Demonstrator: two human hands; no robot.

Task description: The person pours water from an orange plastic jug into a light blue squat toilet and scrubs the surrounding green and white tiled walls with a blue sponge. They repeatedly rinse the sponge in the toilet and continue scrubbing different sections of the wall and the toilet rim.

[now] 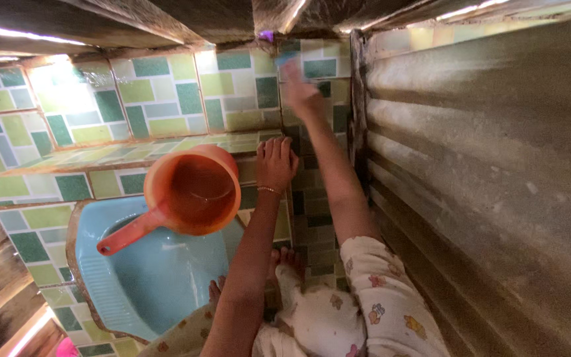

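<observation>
On the tiled ledge (166,149): left hand (276,162) flat, fingers spread, beside orange dipper (190,192) | right hand (301,91) raised against tiled wall (160,92), blurred, grip unclear | blue squat pan (147,277) below.

A low ledge (107,157) tiled in green, pale yellow and grey rectangles runs along the foot of a matching tiled wall. An orange round plastic water scoop (191,192) with a long straight handle rests on the ledge's front edge, its open mouth tipped toward the camera and its handle angling down over a light blue ceramic squat toilet pan (147,277). The pan is set into a tiled floor (38,248) below the ledge.
</observation>
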